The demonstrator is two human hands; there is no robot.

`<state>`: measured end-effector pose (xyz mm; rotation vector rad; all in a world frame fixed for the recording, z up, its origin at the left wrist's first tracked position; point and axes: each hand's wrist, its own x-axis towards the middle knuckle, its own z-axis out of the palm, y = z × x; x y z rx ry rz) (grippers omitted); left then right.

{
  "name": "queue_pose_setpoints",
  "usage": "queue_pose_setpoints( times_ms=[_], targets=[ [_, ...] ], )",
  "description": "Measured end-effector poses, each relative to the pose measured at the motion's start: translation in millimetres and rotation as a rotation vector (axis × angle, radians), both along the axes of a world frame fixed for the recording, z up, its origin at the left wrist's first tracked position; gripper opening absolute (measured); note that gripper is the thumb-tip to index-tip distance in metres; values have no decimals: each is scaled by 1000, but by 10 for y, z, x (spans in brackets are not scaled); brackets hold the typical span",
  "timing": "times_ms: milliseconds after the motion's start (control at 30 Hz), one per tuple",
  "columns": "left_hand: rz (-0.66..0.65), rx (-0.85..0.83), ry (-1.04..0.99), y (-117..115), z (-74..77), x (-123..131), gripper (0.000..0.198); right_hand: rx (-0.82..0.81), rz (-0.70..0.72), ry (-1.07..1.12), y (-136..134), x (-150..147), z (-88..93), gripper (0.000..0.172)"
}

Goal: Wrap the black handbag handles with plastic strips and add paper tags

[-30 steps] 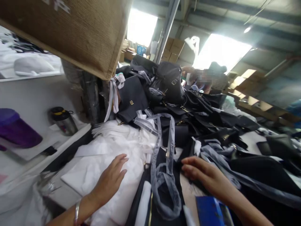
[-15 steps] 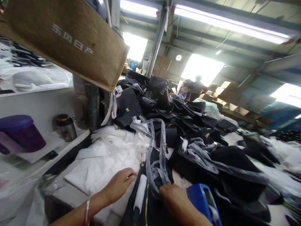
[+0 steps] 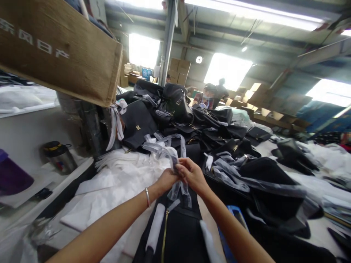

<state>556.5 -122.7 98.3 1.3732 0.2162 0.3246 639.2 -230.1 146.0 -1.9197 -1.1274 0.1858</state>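
Note:
My left hand (image 3: pixel 166 179) and my right hand (image 3: pixel 192 174) are raised together over a black bag (image 3: pixel 181 233) that lies in front of me. Both pinch the bag's plastic-wrapped grey strap (image 3: pixel 172 155), which runs up and back from my fingers. The bag has a gold zip and white foam tubes along its sides. A silver bangle sits on my left wrist.
A heap of black handbags (image 3: pixel 192 120) fills the table behind. White cloth covers (image 3: pixel 120 179) lie to the left, a blue object (image 3: pixel 233 213) to the right. A cardboard box (image 3: pixel 60 51) hangs over the upper left, with a steel flask (image 3: pixel 59 157) below. People stand at the far end.
Both hands have risen from the table and the bag and come together, lifting the wrapped strap. The view has tilted up and shifted.

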Motion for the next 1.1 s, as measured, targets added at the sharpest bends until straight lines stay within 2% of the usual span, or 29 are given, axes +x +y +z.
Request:
queue_pose_setpoints(
  times_ms=[100, 233, 333, 433, 533, 633, 833, 933, 1033, 1100],
  targets=[
    [60, -38, 69, 86, -88, 86, 32, -95, -107, -113, -321, 115, -213, 24],
    [92, -76, 206, 187, -209, 195, 26, -367, -13, -288, -671, 94, -662, 11],
    [61, -52, 316, 173, -244, 344, 22, -532, 40, -409, -678, 27, -955, 16],
    [57, 7, 411, 126, -250, 477, 24, -630, 33, -494, -597, 14, -1080, 22],
    [51, 51, 490, 76, -268, 554, 31, -667, 36, -543, -587, 2, -1063, 24],
    [12, 44, 518, -1, -308, 611, 30, -657, 51, -557, -661, -55, -1007, 23],
    [-11, -62, 401, -198, -417, 750, 20, -568, 109, -464, -848, -149, -965, 24],
    [8, -93, 335, -237, -465, 766, 23, -470, 116, -354, -920, -83, -884, 16],
    [11, -96, 275, -273, -461, 735, 24, -280, -20, -170, -884, 109, -718, 9],
    [-5, -91, 235, -330, -419, 699, 25, -115, -179, -6, -748, 280, -614, 21]
  ],
)
